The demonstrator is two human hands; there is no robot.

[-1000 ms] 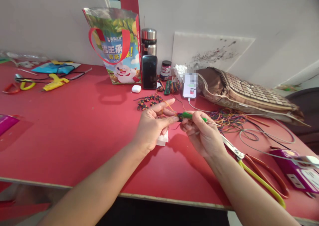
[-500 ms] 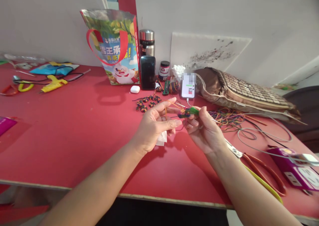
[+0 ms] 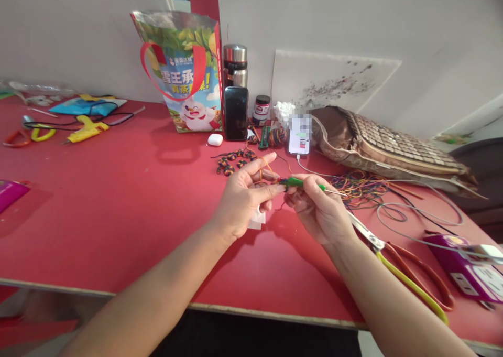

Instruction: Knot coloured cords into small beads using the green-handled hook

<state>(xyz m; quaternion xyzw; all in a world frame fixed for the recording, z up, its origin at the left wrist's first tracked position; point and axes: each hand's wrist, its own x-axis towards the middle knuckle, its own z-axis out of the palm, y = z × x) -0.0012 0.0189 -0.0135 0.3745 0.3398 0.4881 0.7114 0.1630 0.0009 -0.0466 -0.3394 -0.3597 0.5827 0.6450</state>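
Note:
A green-handled crochet hook (image 3: 302, 183) lies in my right hand (image 3: 323, 207), whose thumb and fingers are closed on it. Its metal shaft sticks out to the right. My left hand (image 3: 244, 204) pinches a small dark, multicoloured crocheted piece (image 3: 281, 181), mostly covered by the fingers. Orange yarn (image 3: 269, 162) loops over the raised left index finger. The hook's left end meets the piece, but its tip there is hidden. Behind my left hand, a crocheted strip of dark and orange rounds (image 3: 227, 163) is on the table.
Scissors (image 3: 379, 244) lie beside my right forearm, near a purple power strip (image 3: 459, 268). Tangled yarn (image 3: 359, 186) and a white cable sit to the right. A lit phone (image 3: 299, 137), dark phone (image 3: 236, 113), shopping bag (image 3: 188, 79) and glue gun (image 3: 87, 129) are farther back.
The hook has turned flatter, showing more green handle between my hands. The crocheted piece is now more covered by my left fingers. The whole view has shifted slightly.

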